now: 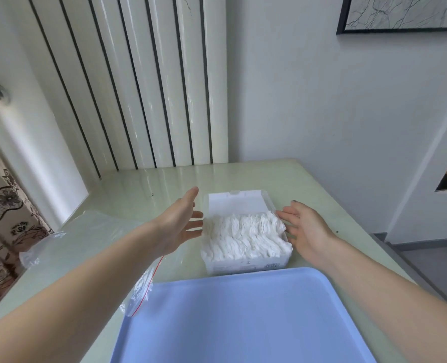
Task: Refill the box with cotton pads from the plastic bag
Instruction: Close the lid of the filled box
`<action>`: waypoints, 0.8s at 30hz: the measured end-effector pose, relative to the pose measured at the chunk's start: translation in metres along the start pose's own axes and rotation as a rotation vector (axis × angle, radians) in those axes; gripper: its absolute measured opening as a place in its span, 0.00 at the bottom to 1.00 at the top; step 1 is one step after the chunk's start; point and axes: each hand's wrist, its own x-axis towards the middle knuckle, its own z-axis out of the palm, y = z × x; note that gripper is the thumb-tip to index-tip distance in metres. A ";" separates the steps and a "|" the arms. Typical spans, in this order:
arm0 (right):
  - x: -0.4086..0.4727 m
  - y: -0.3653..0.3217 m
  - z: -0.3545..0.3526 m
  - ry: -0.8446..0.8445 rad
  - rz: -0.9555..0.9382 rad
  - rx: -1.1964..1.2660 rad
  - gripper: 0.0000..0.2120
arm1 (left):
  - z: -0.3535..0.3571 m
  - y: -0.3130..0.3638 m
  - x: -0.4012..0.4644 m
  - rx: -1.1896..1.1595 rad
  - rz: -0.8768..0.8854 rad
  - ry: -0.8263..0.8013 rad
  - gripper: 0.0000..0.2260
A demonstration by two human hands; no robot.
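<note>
A white box (248,264) stands on the pale green table, its lid (236,201) tipped back and open. White cotton pads (244,233) fill it to the brim. My left hand (181,221) hovers just left of the box, fingers spread, palm toward it. My right hand (304,227) is at the box's right side, fingers apart, holding nothing. A clear plastic bag (142,289) with a red zip line lies by my left forearm, partly hidden under it, with a few pads inside.
A light blue tray (243,323) lies at the near edge, touching the box's front. A second clear plastic bag (86,231) sits at the table's left edge. A white radiator (138,87) and a wall stand behind the table (308,179).
</note>
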 end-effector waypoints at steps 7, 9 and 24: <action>-0.014 0.006 0.007 0.121 -0.049 -0.402 0.16 | 0.002 -0.011 -0.014 0.468 0.056 -0.013 0.19; -0.014 0.006 0.006 0.159 -0.080 -0.452 0.20 | 0.000 -0.015 -0.014 0.563 0.071 0.010 0.12; -0.037 0.033 0.015 0.135 -0.412 -0.804 0.15 | 0.008 -0.049 -0.015 0.698 0.303 0.157 0.15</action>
